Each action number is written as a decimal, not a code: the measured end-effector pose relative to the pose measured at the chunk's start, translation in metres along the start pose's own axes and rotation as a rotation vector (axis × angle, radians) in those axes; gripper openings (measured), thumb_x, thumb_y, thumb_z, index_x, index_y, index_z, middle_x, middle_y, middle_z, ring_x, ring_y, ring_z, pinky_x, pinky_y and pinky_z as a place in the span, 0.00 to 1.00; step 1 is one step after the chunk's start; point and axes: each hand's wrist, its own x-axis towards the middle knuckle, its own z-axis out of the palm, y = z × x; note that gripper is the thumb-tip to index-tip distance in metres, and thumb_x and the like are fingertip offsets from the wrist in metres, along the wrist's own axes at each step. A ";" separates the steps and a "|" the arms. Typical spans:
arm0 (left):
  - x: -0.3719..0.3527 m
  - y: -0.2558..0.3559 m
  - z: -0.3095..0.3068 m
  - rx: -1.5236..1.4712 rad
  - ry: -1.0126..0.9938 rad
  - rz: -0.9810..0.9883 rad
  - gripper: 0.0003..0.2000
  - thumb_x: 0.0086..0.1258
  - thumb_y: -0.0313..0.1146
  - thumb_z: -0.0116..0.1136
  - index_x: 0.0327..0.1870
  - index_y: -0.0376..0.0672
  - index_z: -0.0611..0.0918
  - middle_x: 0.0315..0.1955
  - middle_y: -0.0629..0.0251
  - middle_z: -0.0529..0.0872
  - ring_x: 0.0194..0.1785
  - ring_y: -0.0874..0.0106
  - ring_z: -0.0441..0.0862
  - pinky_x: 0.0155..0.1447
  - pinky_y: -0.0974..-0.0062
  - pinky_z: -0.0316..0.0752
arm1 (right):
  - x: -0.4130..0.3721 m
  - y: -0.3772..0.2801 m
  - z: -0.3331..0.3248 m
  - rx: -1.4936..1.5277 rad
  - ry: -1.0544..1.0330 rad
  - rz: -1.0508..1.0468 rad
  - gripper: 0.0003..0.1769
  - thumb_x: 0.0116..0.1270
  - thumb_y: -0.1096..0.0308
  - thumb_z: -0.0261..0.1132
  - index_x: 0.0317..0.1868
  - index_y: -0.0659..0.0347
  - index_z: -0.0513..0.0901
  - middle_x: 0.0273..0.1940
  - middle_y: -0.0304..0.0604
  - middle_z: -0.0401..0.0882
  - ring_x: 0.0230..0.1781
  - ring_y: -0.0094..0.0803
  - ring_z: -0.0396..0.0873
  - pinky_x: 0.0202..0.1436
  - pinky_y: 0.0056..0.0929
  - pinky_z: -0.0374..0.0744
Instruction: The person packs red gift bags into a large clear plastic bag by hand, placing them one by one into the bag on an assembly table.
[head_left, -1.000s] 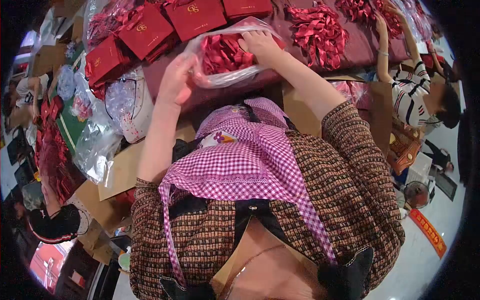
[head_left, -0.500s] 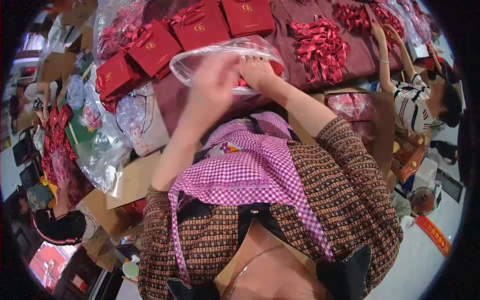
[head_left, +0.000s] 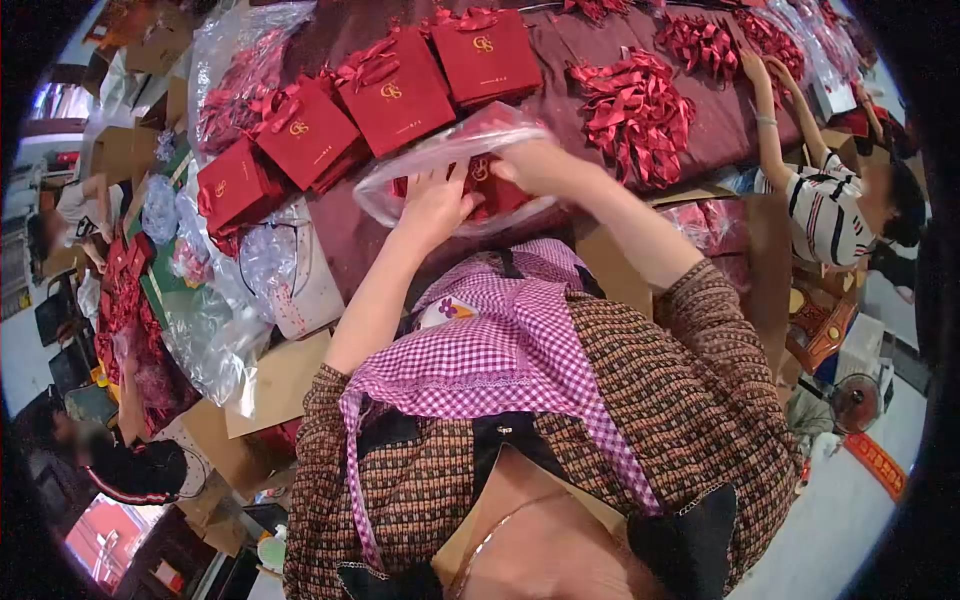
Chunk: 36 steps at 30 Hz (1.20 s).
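Observation:
A clear plastic bag (head_left: 378, 208) lies at the table's near edge, with red gift bags (head_left: 490, 190) inside its open mouth. My left hand (head_left: 436, 205) reaches into the mouth from the left, fingers spread over the red contents. On the right, my right hand (head_left: 535, 168) is closed on the plastic bag's rim; some of its fingertips are hidden. Just beyond stand stacks of red gift bags with gold lettering and ribbon bows, the closest being a tilted stack (head_left: 395, 95).
A heap of red ribbons (head_left: 635, 115) lies to the right on the dark red cloth (head_left: 560, 60). A co-worker's hands (head_left: 765, 70) touch more ribbons at the far right. Cardboard boxes and crumpled plastic (head_left: 215, 340) flank the near edge. Other people sit at left.
My left hand has come down and away from my right hand, its fingers now spread inside the plastic bag. My right hand has moved right, and the bag's mouth shows more red contents.

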 end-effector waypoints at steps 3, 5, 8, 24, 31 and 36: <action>-0.009 -0.015 0.019 -0.070 0.021 0.118 0.34 0.67 0.43 0.51 0.69 0.35 0.56 0.42 0.37 0.80 0.46 0.45 0.79 0.55 0.56 0.69 | 0.008 0.007 -0.049 0.253 -0.002 -0.037 0.16 0.61 0.69 0.59 0.50 0.59 0.78 0.49 0.52 0.79 0.50 0.49 0.76 0.54 0.41 0.74; -0.011 -0.007 0.005 -0.144 -0.117 0.016 0.34 0.66 0.42 0.51 0.69 0.35 0.56 0.40 0.37 0.80 0.46 0.45 0.79 0.55 0.56 0.70 | 0.017 0.015 -0.055 0.357 0.048 -0.155 0.17 0.62 0.63 0.61 0.51 0.58 0.78 0.47 0.50 0.80 0.50 0.49 0.77 0.52 0.41 0.74; -0.016 0.002 0.000 -0.140 -0.201 -0.076 0.34 0.65 0.41 0.52 0.69 0.34 0.56 0.38 0.37 0.81 0.45 0.45 0.79 0.55 0.56 0.70 | 0.026 0.000 -0.040 0.167 0.065 0.063 0.18 0.63 0.58 0.61 0.50 0.57 0.79 0.46 0.49 0.81 0.50 0.46 0.77 0.52 0.38 0.75; -0.028 0.016 0.040 -0.106 -0.113 -0.259 0.49 0.58 0.58 0.59 0.71 0.35 0.50 0.67 0.34 0.53 0.71 0.41 0.49 0.72 0.49 0.45 | -0.005 -0.010 0.018 -0.086 0.265 -0.041 0.37 0.60 0.52 0.61 0.64 0.68 0.63 0.59 0.63 0.65 0.62 0.57 0.63 0.66 0.49 0.61; -0.044 0.027 0.035 0.062 0.074 -0.187 0.49 0.57 0.56 0.61 0.71 0.34 0.51 0.68 0.33 0.48 0.73 0.43 0.44 0.73 0.50 0.42 | -0.012 -0.028 0.017 -0.164 0.159 -0.009 0.42 0.62 0.52 0.60 0.70 0.64 0.54 0.65 0.61 0.59 0.66 0.58 0.58 0.69 0.50 0.57; -0.043 0.024 0.035 -0.013 0.077 -0.211 0.48 0.52 0.53 0.67 0.69 0.35 0.57 0.63 0.41 0.64 0.66 0.47 0.62 0.68 0.55 0.59 | -0.017 -0.067 -0.066 -0.142 -0.343 -0.059 0.37 0.63 0.54 0.61 0.68 0.63 0.61 0.65 0.59 0.61 0.66 0.57 0.59 0.68 0.46 0.61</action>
